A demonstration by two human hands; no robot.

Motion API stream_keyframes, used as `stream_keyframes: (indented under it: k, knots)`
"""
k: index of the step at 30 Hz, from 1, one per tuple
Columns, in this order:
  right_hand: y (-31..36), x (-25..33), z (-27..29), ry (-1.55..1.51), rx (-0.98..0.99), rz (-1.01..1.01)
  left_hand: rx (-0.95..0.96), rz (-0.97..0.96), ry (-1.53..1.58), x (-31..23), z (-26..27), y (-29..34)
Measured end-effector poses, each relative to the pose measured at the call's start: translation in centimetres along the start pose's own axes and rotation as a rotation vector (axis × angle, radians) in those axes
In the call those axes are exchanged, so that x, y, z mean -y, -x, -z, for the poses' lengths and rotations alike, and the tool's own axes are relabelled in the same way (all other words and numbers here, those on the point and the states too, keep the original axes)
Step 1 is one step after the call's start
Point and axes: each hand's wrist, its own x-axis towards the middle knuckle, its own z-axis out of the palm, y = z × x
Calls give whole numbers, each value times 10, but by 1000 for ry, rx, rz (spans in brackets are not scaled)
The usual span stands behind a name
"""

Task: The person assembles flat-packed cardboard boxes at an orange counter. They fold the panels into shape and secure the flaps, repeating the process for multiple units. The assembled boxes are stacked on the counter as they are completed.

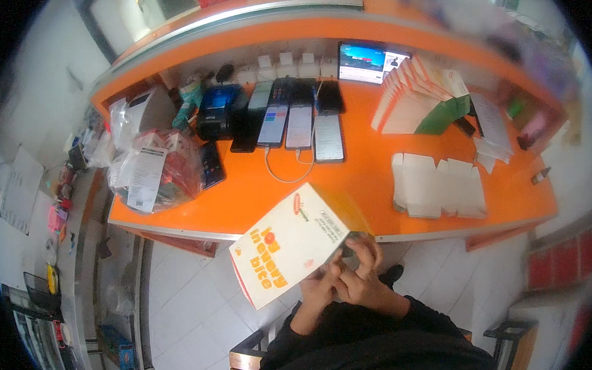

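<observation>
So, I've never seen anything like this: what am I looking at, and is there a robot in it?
No robot, just a person working bare-handed. A wide, rounded camera worn on the head looks down, so straight edges bend. The left hand and right hand hold a white-and-yellow carton at one end, before an orange counter. On it are several phones, a lit screen behind, pale folded cardboard rightward and a clear plastic bag leftward.

A glossy orange counter [362, 171] with a raised ledge [301, 28] stands on pale grey floor tiles [195, 297]; an off-white wall [39, 78] rises left, a slatted wooden seat [245, 362] below.
</observation>
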Motion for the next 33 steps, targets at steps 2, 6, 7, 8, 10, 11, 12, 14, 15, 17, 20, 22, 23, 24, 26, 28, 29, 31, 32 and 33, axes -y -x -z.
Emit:
stream_keyframes:
  k: [2,6,7,8,10,11,12,14,15,17,20,22,23,24,26,28,29,31,32,33]
  knots:
    - [-7,-9,13,-143,134,-67,-79,86,55,-4,5,-10]
    - [0,-32,6,-281,-169,-425,83,-52,348,-13,-8,-27]
    - [3,-38,10,-326,-72,-529,95,-31,407,-10,-13,-28]
    - [-1,-39,12,-615,-160,-619,101,-10,460,-6,-16,-27]
    - [-12,-40,15,-1197,-341,-777,75,38,568,0,-22,-28]
    - [-7,-47,17,-1021,-313,-728,40,65,622,2,-24,-28]
    - [3,-60,19,-847,-284,-681,1,93,674,4,-25,-27]
    - [10,-69,24,-552,-281,-633,45,131,-124,6,-26,-24]
    - [6,-69,28,-429,-307,-633,123,230,-159,7,-28,-21]
    - [-8,-66,37,-325,-301,-561,330,474,128,7,-36,-10]
    - [-24,-61,48,-307,-124,-466,623,-196,-405,-12,-48,-6]
    - [-35,-46,57,-440,-20,-580,632,-750,-1104,-37,-52,-19]
    - [-39,-40,61,-495,24,-642,611,-879,-1360,-53,-57,-35]
    - [-42,-34,64,-470,49,-574,594,-955,-1456,-61,-57,-44]
    - [-47,-25,67,-421,95,-431,583,-1053,-1471,-71,-53,-59]
    - [-48,-19,68,-475,207,-430,583,-1040,-1314,-78,-51,-58]
    - [-47,-18,68,-493,264,-441,581,-998,-1225,-78,-48,-56]
    - [-47,-18,61,-576,279,-429,528,-932,-1090,-76,-44,-51]
    - [-48,-18,59,-617,289,-422,475,-907,-1042,-71,-43,-49]
    - [-49,-16,57,-594,249,-379,423,-883,-994,-68,-42,-47]
